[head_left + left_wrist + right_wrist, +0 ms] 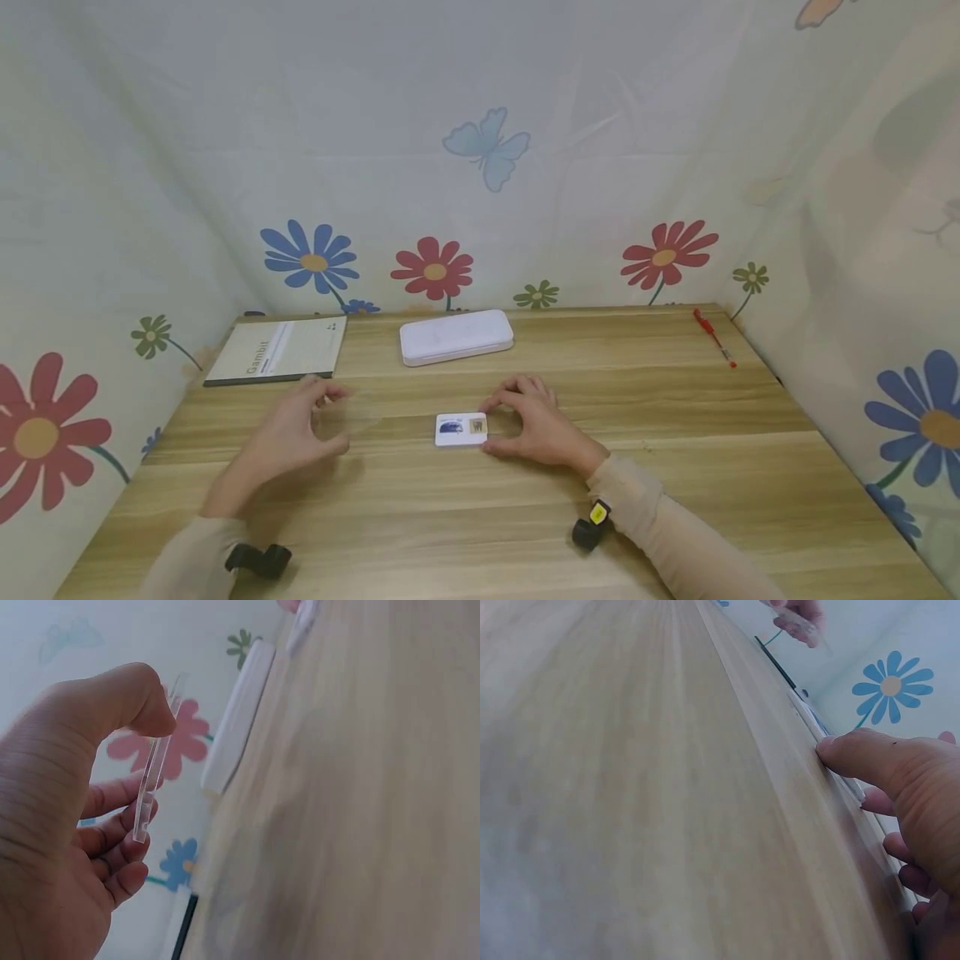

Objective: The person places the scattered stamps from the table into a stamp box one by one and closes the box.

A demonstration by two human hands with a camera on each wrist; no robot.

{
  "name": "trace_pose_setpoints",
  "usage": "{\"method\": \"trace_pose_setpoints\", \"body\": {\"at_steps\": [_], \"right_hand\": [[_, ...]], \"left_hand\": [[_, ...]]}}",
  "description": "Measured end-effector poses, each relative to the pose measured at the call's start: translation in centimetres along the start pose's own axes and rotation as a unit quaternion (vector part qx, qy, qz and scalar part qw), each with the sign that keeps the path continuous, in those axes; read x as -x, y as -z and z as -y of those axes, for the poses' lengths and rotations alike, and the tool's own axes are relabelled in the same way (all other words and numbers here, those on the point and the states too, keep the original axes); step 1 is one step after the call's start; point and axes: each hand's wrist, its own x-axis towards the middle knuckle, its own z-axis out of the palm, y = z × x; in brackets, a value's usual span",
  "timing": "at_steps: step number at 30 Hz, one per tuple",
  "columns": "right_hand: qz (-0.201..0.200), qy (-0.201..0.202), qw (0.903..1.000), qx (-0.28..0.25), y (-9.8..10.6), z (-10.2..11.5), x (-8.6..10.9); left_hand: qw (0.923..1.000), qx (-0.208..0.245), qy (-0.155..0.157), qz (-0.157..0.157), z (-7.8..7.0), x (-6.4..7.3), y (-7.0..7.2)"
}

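My left hand [281,433] is raised above the left part of the table, and its thumb and fingers hold a thin, flat piece of clear plastic [154,766]. In the head view that piece is barely visible; the left wrist view has it edge-on. On the table near the middle lies a small white card [460,429] with rounded corners, a dark blue picture and a gold-brown patch. Thumb and index finger of my right hand [542,427] pinch the card by its right end. In the right wrist view the card [847,784] is seen nearly edge-on.
Behind the card lies a white oblong case [456,335], closed. A notebook [277,346] with a dark spine is at the back left. The red pen [715,337] is at the back right. Flower-printed cloth [577,208] encloses the wooden table [480,533].
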Motion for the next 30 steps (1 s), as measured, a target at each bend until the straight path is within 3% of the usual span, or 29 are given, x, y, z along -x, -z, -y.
{"method": "trace_pose_setpoints", "body": {"at_steps": [7, 14, 25, 30], "right_hand": [[0.004, -0.006, 1.0000, -0.002, 0.0, 0.1, 0.1], [0.002, -0.007, 1.0000, -0.002, 0.0, 0.0, 0.0], [-0.004, 0.001, 1.0000, 0.004, 0.1, 0.0, 0.0], [0.000, 0.004, 1.0000, 0.006, 0.2, 0.0, 0.0]], "left_hand": [[0.9987, 0.037, -0.025, 0.023, -2.9, -2.7, -1.2], [0.9953, 0.067, -0.047, 0.052, -5.6, -4.7, -3.5], [0.9896, 0.072, -0.081, 0.095, -8.2, -6.2, -7.5], [0.9889, 0.078, -0.072, 0.103, -8.6, -6.1, -8.6]]}}
